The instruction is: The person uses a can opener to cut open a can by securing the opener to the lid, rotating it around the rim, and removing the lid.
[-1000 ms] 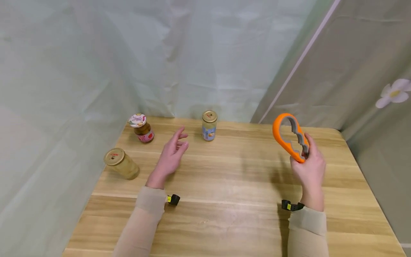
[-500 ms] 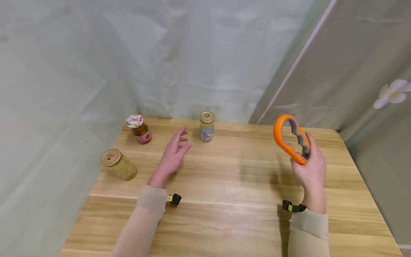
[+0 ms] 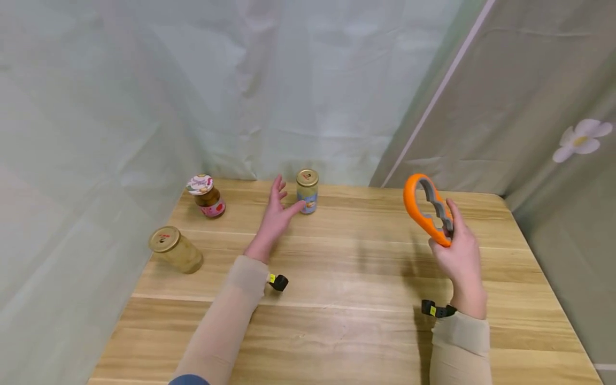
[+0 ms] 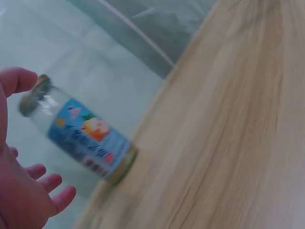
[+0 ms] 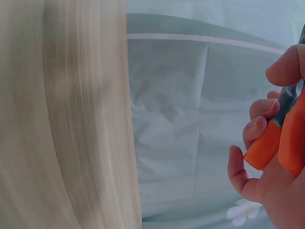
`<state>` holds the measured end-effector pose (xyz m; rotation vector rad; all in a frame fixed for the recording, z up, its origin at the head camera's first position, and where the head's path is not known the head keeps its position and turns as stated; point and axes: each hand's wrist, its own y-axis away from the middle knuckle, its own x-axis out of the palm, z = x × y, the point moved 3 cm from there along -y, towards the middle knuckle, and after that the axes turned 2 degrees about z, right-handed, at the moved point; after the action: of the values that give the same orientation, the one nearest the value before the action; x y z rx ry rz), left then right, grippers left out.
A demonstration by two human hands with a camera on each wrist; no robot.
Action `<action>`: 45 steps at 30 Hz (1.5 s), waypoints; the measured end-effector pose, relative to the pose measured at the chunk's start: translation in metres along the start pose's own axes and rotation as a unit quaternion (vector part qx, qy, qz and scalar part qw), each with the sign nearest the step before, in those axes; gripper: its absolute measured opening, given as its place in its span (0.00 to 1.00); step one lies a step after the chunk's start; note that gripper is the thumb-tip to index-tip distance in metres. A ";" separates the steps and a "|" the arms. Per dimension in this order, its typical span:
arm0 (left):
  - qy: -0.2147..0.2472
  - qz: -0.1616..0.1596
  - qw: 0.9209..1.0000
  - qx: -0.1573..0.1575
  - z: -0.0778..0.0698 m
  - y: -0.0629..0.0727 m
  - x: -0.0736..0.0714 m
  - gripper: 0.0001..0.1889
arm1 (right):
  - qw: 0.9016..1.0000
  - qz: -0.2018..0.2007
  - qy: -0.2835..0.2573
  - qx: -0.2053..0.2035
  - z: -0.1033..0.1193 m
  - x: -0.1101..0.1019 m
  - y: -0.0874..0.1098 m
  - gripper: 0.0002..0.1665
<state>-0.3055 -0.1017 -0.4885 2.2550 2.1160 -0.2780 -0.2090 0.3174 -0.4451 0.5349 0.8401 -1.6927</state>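
A glass jar with a gold lid and a blue fruit label (image 3: 307,193) stands upright near the table's back edge. Just left of it is my left hand (image 3: 276,216), thumb and fingers spread apart; the thumb overlaps the jar in the head view. In the left wrist view the same blue-labelled jar (image 4: 93,138) sits between the thumb and the loosely bent fingers. My right hand (image 3: 459,248) grips an orange jar opener (image 3: 423,211) with a grey, stepped inner edge, held above the table. The right wrist view shows curled fingers (image 5: 259,117) around its orange handle (image 5: 264,145).
At the left of the table (image 3: 346,342) stands a jar with a gold lid and pale contents (image 3: 180,251). Behind it is a brown jar with a patterned lid and pink label (image 3: 209,199). Pale curtains (image 3: 313,91) hang along the back and sides.
My left hand has moved right and away from me, up to the blue-labelled jar, and its thumb has spread out. The right hand keeps the jar opener nearly in place.
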 end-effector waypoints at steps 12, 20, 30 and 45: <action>-0.041 -0.036 0.998 -0.027 0.017 -0.030 0.036 0.63 | 1.000 0.007 -0.013 -0.010 0.005 -0.002 0.001 0.60; -0.025 -0.060 0.997 -0.027 0.021 -0.039 0.038 0.57 | 1.000 0.017 -0.014 -0.013 0.006 0.002 0.000 0.61; -0.063 -0.061 0.996 -0.031 0.025 -0.039 0.042 0.51 | 1.000 0.009 -0.008 -0.013 0.002 0.003 -0.001 0.59; -0.042 -0.066 0.996 -0.043 0.031 -0.041 0.044 0.38 | 1.000 0.005 -0.013 -0.015 0.006 0.003 0.000 0.62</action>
<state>-0.3473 -0.0597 -0.5216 2.0257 2.1920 -0.2757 -0.2092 0.3113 -0.4437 0.4959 0.8416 -1.6719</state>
